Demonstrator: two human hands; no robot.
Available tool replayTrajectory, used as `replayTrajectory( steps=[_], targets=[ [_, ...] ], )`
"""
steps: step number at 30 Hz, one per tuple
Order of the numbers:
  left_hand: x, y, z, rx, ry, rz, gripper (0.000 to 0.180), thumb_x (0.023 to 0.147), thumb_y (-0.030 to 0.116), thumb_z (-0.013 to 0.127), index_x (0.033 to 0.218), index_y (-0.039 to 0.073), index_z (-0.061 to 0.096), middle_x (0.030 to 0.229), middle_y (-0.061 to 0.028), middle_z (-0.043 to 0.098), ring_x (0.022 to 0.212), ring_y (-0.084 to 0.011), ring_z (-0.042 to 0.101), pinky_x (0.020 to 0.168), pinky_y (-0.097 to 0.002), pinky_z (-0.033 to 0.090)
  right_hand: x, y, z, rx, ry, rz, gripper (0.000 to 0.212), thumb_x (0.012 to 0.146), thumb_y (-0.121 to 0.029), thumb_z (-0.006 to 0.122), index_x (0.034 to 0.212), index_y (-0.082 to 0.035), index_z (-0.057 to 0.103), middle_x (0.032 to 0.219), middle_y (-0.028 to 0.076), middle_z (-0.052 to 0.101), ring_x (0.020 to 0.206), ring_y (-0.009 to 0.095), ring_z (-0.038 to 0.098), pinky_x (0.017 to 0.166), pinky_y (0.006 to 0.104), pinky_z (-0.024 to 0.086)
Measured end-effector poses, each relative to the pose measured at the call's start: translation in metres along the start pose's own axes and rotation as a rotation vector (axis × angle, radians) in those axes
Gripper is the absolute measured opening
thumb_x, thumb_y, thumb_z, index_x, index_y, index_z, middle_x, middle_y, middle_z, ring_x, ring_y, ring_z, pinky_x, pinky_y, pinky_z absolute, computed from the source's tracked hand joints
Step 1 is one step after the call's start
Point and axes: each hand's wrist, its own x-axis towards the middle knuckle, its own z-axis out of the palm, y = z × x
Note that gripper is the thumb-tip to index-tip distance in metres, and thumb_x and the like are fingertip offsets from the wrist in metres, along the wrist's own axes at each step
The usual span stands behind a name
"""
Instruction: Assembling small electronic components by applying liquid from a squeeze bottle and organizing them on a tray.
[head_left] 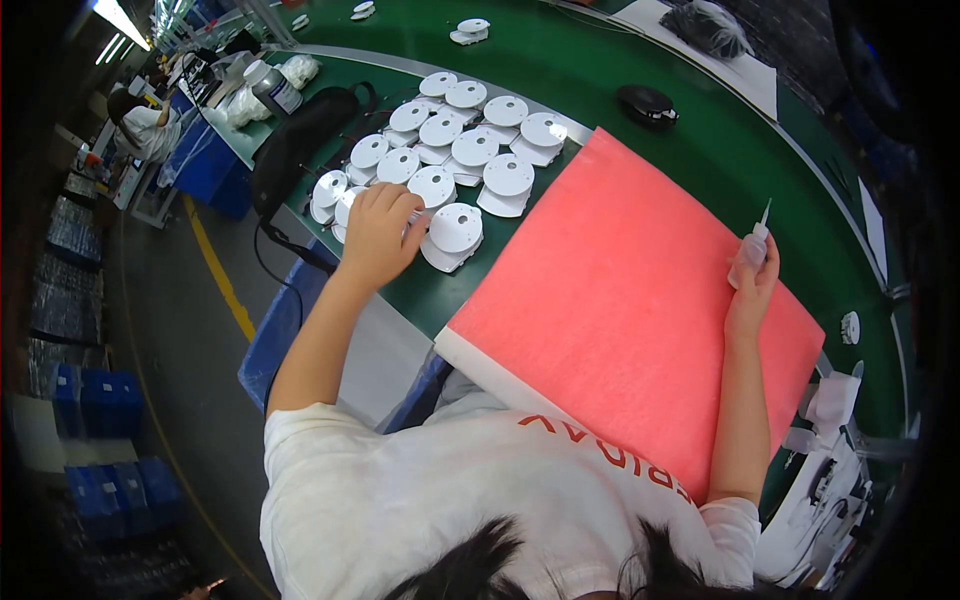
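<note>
R hand [755, 275] wrapped round needle-tip btl [746, 258] over pink mat [610, 290], L hand [382, 232] atop white disc-topped parts [432, 184] left of mat, pinch can't tell: best grip rims only, w/o nudging nbrs, btl tip kept clear.

Red capital letters [610, 458] stand upside down on the white shirt [400, 500]; the jar [259, 74] has a label [284, 97] too small for reading.
</note>
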Motion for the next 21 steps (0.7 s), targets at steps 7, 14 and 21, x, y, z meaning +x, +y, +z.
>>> replayTrajectory(
  steps=[7, 14, 21],
  targets=[
    [-0.010, 0.065, 0.005, 0.252, -0.124, -0.243, 0.064, 0.058, 0.044, 0.073, 0.103, 0.006, 0.049, 0.086, -0.0083, 0.052, 0.081, -0.0240, 0.050, 0.066, -0.0380, 0.036, 0.003, 0.006, -0.003, 0.008, -0.007, 0.003, 0.050, 0.080, -0.010, 0.051, 0.126, -0.004, 0.033, 0.105, 0.007, 0.049, 0.085, 0.012, 0.051, 0.073, 0.0233, 0.041],
    [-0.013, 0.066, 0.026, 0.268, -0.079, -0.271, 0.060, 0.065, 0.034, 0.071, 0.111, 0.005, 0.046, 0.084, -0.0057, 0.050, 0.078, -0.0202, 0.050, 0.061, -0.0352, 0.035, 0.001, 0.005, 0.002, -0.042, 0.020, -0.022, 0.048, 0.082, -0.011, 0.049, 0.127, -0.005, 0.033, 0.105, 0.006, 0.050, 0.082, 0.012, 0.051, 0.068, 0.0221, 0.040],
    [-0.003, 0.080, 0.023, 0.293, -0.157, -0.399, 0.070, 0.064, 0.036, 0.071, 0.120, 0.006, 0.043, 0.098, -0.0084, 0.050, 0.086, -0.0224, 0.049, 0.066, -0.0372, 0.036, 0.003, 0.008, -0.004, -0.019, -0.011, -0.013, 0.048, 0.082, -0.011, 0.048, 0.127, -0.006, 0.033, 0.106, 0.007, 0.049, 0.082, 0.012, 0.051, 0.069, 0.0223, 0.041]
  ],
)
